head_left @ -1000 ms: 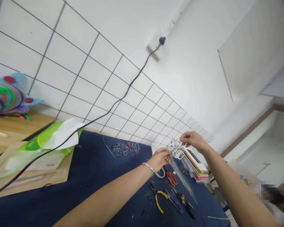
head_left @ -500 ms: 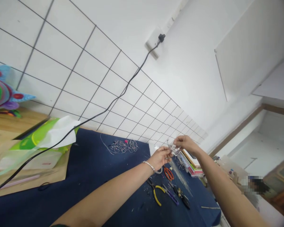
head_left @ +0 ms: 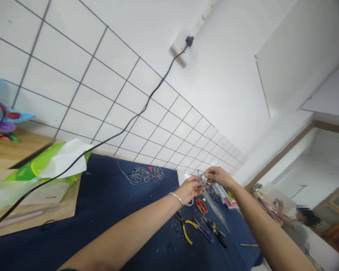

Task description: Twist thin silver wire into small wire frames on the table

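Observation:
Both my hands hold a small silvery wire piece (head_left: 204, 180) above the far part of the dark blue cloth (head_left: 107, 203). My left hand (head_left: 191, 188), with a silver bangle at the wrist, pinches it from the left. On its other side, the bent fingers of my right hand (head_left: 217, 176) grip the same piece. Its exact shape is too small to make out. Below the hands lie orange-handled scissors (head_left: 201, 206), pliers with yellow handles (head_left: 190, 231), a purple-handled tool (head_left: 205, 234) and black-handled pliers (head_left: 220, 237). Long thin straight wires (head_left: 217, 210) lie beside them.
Coiled wire (head_left: 147, 174) lies near the wall grid. A black cable (head_left: 124, 130) hangs across the left side. Books (head_left: 227, 197) are stacked beyond my right hand. A green tissue pack (head_left: 48, 162) sits at left. Another person (head_left: 298, 229) is at far right.
My right hand has dipped slightly against the wire piece, while my left hand stays nearly in place. The view has shifted a little; both hands keep their hold.

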`<state>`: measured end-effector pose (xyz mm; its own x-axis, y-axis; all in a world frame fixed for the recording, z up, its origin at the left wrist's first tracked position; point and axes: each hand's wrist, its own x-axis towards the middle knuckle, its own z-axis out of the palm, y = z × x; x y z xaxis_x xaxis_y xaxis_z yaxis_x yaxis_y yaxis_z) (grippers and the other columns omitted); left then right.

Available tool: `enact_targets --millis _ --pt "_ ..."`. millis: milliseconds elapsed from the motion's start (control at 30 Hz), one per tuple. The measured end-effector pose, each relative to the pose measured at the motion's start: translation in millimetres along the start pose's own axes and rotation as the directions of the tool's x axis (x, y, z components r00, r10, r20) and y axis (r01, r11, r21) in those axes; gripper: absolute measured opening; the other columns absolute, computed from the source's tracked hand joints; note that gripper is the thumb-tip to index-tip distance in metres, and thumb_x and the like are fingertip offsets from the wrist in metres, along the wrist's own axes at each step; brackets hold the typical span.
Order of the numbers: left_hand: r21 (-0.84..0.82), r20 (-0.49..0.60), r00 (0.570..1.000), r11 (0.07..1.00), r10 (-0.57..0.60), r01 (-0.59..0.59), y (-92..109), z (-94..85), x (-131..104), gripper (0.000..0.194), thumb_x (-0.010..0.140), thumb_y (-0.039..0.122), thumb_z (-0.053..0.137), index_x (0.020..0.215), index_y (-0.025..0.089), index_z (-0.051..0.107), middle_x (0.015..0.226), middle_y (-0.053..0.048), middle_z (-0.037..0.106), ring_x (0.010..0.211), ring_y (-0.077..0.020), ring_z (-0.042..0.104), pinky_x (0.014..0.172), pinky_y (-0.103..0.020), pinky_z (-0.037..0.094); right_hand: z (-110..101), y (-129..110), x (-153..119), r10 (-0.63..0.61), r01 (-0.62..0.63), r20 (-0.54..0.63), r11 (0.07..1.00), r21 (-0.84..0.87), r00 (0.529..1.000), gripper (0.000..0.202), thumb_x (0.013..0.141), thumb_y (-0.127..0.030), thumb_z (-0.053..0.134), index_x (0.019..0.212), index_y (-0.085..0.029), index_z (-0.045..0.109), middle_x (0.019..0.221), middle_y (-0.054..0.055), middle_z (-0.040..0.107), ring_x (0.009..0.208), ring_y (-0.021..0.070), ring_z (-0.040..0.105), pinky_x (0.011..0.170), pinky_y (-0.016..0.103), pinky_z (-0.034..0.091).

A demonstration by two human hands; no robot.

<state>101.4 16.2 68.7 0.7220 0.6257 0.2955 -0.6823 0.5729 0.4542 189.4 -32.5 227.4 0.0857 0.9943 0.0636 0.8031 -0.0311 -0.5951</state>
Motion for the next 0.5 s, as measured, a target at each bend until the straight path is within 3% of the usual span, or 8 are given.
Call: enact_targets --millis 67,267,500 --pt "0.007 -0.014 1.0 1.0 -0.002 0.003 -2 -3.5 2 0.021 0.066 0.011 0.065 0.079 0.015 0.049 0.069 -0.003 0.058 0.066 -0.0143 0.062 0.055 -0.022 0.046 2 4 -1 0.003 -0.003 0.011 1.0 0.007 1.0 0.014 0.064 -0.027 0.067 0.065 -0.014 0.063 0.053 0.002 0.063 0.05 0.0135 0.058 0.044 0.023 0.046" --pt "0.015 0.002 1.0 1.0 -0.004 0.004 -4 -7.2 1 0.022 0.066 0.012 0.065 0.082 0.015 0.05 0.078 -0.005 0.06 0.077 -0.0169 0.063 0.056 -0.022 0.046 -33 -9 2 -0.027 0.027 -0.046 1.0 0.009 0.999 0.014 0.066 -0.026 0.067 0.07 -0.013 0.064 0.056 0.003 0.064 0.055 0.0138 0.059 0.047 0.022 0.046" --pt "0.043 -0.024 1.0 0.999 0.01 -0.009 -9 -12.6 6 0.019 0.066 0.009 0.062 0.079 0.015 0.05 0.069 -0.002 0.057 0.067 -0.0139 0.062 0.054 -0.021 0.045 6 17 1 0.002 -0.002 0.017 1.0 0.006 1.0 0.011 0.064 -0.024 0.067 0.064 -0.015 0.063 0.051 0.001 0.062 0.047 0.0123 0.056 0.042 0.021 0.044"
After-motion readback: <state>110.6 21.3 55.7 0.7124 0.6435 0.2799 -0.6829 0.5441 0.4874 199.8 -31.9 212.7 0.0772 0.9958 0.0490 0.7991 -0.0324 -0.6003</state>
